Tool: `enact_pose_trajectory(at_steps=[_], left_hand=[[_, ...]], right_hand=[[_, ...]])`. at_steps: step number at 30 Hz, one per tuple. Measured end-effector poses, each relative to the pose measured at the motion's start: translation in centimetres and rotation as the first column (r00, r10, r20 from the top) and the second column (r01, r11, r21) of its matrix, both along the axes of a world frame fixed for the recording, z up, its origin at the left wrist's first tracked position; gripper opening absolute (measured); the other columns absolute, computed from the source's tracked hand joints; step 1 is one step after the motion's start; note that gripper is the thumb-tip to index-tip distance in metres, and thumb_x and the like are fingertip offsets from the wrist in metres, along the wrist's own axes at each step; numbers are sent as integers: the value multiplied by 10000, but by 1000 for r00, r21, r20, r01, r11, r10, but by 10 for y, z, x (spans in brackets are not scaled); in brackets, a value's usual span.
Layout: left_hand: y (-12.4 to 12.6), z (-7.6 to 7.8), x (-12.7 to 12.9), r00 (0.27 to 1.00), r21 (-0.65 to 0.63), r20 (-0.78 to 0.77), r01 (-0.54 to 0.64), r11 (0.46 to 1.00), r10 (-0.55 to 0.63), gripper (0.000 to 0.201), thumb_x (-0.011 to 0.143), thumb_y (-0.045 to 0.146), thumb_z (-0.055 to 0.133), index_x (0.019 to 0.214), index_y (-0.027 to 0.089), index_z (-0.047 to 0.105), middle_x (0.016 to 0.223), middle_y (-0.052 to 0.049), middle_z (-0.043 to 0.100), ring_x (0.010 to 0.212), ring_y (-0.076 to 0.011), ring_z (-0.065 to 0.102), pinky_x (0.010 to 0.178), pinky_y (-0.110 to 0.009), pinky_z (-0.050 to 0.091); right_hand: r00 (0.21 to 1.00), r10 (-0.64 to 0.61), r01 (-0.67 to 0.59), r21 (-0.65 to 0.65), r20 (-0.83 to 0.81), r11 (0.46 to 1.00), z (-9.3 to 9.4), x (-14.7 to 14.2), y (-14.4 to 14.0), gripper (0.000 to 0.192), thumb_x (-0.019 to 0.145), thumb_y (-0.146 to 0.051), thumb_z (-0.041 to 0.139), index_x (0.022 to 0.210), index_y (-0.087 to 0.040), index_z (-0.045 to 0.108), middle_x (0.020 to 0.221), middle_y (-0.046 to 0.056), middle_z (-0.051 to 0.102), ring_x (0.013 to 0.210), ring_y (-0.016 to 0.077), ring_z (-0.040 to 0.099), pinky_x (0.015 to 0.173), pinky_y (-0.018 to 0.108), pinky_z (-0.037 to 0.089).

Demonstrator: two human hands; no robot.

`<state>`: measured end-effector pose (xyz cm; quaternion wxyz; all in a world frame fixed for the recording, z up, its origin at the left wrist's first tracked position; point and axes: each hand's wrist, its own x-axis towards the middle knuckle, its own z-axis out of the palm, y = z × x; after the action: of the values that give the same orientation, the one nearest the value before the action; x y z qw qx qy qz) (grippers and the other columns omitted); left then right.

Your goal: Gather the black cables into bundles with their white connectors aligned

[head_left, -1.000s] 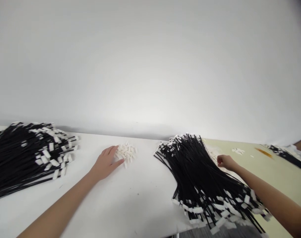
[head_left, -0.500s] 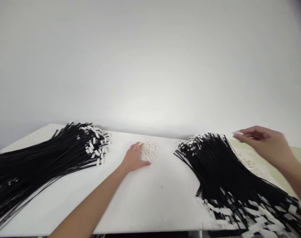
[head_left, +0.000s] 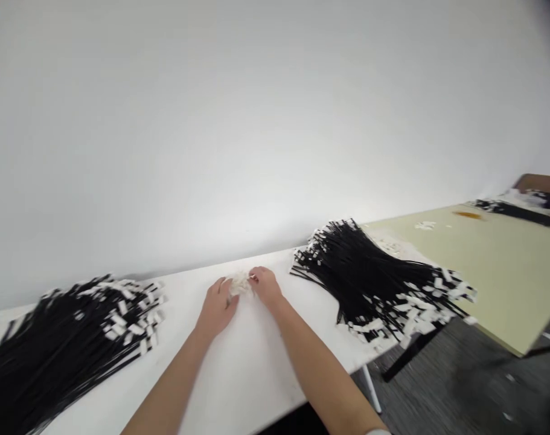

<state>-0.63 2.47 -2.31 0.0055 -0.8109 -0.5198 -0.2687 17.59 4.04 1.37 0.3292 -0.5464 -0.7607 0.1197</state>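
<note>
A small heap of white pieces (head_left: 239,284) lies on the white table (head_left: 238,368) between my two hands. My left hand (head_left: 218,308) rests against the left side of the heap, its fingers apart and curved around the edge. On the opposite side, my right hand (head_left: 264,285) has its fingertips pinched together at the heap, with a bit of white showing at their tips. Bundles of thin black cords with white tabs lie on both sides: the left bundle (head_left: 52,350) and the right bundle (head_left: 360,266).
A pale yellow-green board (head_left: 487,272) adjoins the table at the right, with scattered white pieces (head_left: 425,225) and an orange item (head_left: 467,214). Another person's arm (head_left: 541,182) shows at the far right, beside more black cords (head_left: 523,212). A wall stands behind.
My right hand has come from beyond the right bundle to the heap, beside my left hand. The view has turned to the right, showing more of the board and another person's arm.
</note>
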Motion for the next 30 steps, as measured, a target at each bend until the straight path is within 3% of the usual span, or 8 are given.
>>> enact_pose_trajectory(at_steps=[6,10,12,15,17,21,26,30], left_hand=[[-1,-2,8,1000,14,-14,1,1000,-1,523,805,426,371,1234,138,448,1287,-161,425,1209,-293,359,972,-435,315],[-2,-5,10,998,28,43,-40,999,39,534,795,415,377,1252,145,429,1320,-169,390,1218,-317,340,952,-466,325],[3,-4,10,994,55,108,-35,998,29,462,801,364,364,1201,159,471,1290,-162,422,1226,-309,336,964,-483,307],[18,5,9,971,45,238,-4,999,-7,349,776,351,394,1030,184,566,1195,-139,504,1203,-301,369,973,-486,304],[30,14,11,938,0,343,-56,998,53,369,798,371,350,1021,167,562,1138,-142,535,1149,-279,431,951,-461,348],[45,28,18,868,-100,486,-60,993,102,441,844,382,246,1040,134,554,1131,-127,565,1125,-239,470,975,-419,343],[55,25,26,792,-229,589,-30,973,163,440,830,422,289,1004,150,589,1087,-105,608,1060,-226,528,943,-376,374],[63,19,26,730,-201,668,-12,979,146,439,817,453,300,992,178,594,988,-71,640,955,-201,571,885,-339,413]], right_hand=[[998,-33,30,64,53,998,-11,1,-3,215,831,-256,495,1019,-195,579,991,31,613,952,121,546,864,219,405],[1000,-26,23,220,13,975,-15,-2,-2,354,851,-364,453,1138,-172,530,1139,80,562,1136,158,443,1003,309,304],[998,-28,18,178,56,984,-16,-6,-3,513,821,-456,472,1260,-194,432,1294,95,447,1258,208,306,1049,396,226],[993,24,-25,6,118,1000,-12,-11,-4,646,787,-567,451,1351,-305,278,1431,37,248,1327,276,130,1044,507,169],[985,79,-69,-71,154,995,-6,-14,-5,692,753,-625,445,1355,-353,239,1450,9,198,1331,302,86,1031,554,138],[952,160,-151,-55,262,987,2,-17,-5,869,604,-697,540,1348,-391,213,1455,-10,169,1323,345,36,1006,612,63],[949,99,-102,-8,298,995,-3,-26,5,865,579,-658,584,1324,-358,265,1412,-4,274,1290,331,160,980,585,182],[951,56,-77,56,305,995,-8,-34,17,713,601,-622,586,1217,-306,416,1310,16,424,1198,269,329,941,525,271]])
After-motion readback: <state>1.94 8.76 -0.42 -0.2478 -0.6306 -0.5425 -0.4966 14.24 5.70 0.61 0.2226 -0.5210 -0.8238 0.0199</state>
